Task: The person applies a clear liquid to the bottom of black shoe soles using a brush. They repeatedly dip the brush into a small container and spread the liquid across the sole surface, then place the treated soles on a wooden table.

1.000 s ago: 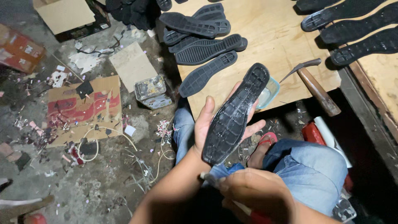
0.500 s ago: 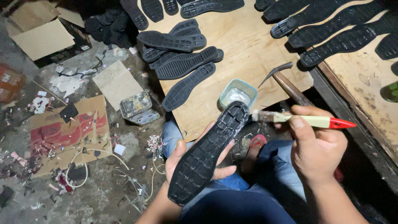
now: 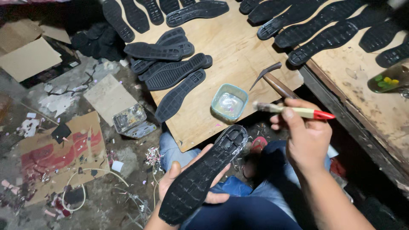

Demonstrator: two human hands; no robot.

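**Wet brush, tilted sole: where a slip could come from**

The left hand (image 3: 187, 187) lies open under a black rubber shoe sole with a block-patterned tread (image 3: 204, 174), cupping it from below over the person's lap, with the thumb pressed against its near edge. The sole slants up towards the plywood tabletop (image 3: 238, 55), and its far end looks shiny, as if wet. The right hand (image 3: 304, 136) is closed around a pale-handled brush with a red tip (image 3: 294, 111), whose bristles hover just beside a small square pale-blue tub of clear liquid (image 3: 229, 102).

Since the sole only rests on the palm (no fingers wrap over its top), a firm stroke near the far end could probably tip it off towards the littered floor (image 3: 64, 170). A loaded brush might also drip on the blue jeans (image 3: 264, 191). The wooden-handled hammer (image 3: 272, 81) lies near the tub, so a careless reach could knock the tub.
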